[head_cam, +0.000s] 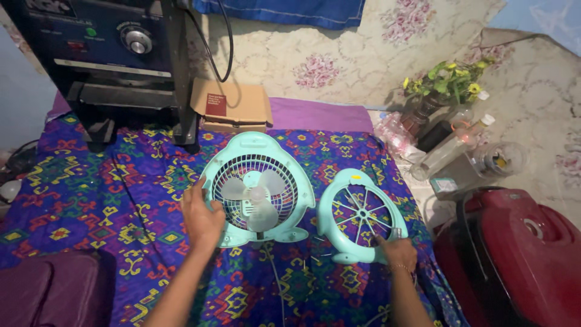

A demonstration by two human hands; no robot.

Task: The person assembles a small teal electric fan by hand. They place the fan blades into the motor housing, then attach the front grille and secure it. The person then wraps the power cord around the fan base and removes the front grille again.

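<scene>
A small mint-green fan body [259,191] with pale blades lies flat on a patterned blue cloth [91,194]. My left hand [202,219] rests on its left rim, fingers spread along the edge. To the right lies the fan's separated front grille [361,215], also mint green with thin spokes. My right hand [396,250] grips the grille's lower right rim. A thin cord runs down from the fan body toward me.
A dark machine [121,54] with a dial stands at the back left, a cardboard box [233,106] beside it. Bottles, a jar and a flower vase [445,91] crowd the back right. A red appliance [514,248] sits at the right, a dark purple bag [48,290] at lower left.
</scene>
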